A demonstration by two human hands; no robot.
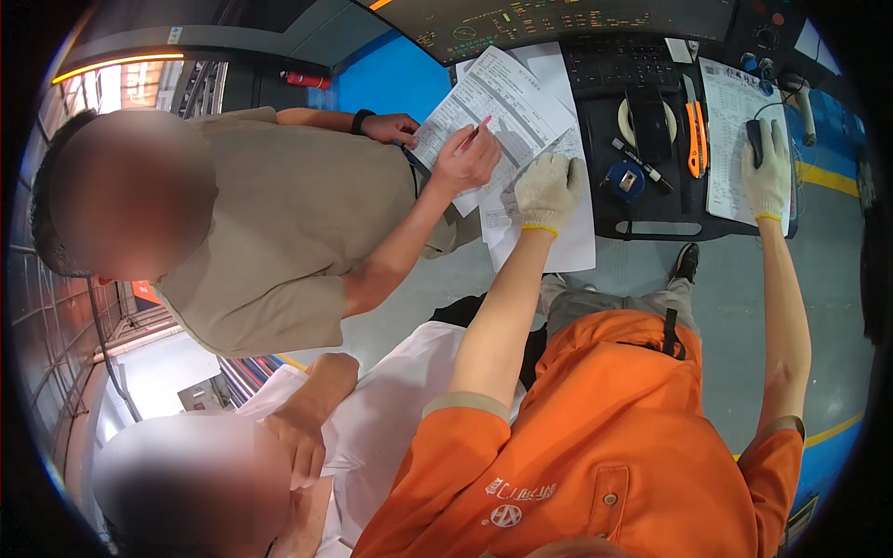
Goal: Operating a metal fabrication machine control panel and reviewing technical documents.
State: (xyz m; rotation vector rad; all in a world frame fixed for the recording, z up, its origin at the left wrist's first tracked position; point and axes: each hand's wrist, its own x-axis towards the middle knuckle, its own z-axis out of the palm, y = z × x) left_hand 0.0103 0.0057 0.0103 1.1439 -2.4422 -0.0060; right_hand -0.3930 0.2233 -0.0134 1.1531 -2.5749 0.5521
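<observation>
Mouse (754,139); seemingly within right grip (769,177)

A screen (567,26) is spanning the top of the frame, with a keyboard (619,63) lying just below it. On a shelf (609,216) beneath, at upper right, a tape roll (625,123) is lying above a marker (642,163), a tape measure (625,181) is sitting at the marker's lower left, and a utility knife (693,130) is lying to their right. Papers (512,98) are overlapping along the shelf's left side, with the left hand (549,188) resting on them. A sheet (728,139) is occupying the right side; over it, a mouse (754,138) is resting between the right hand's (767,177) thumb and fingers.
</observation>
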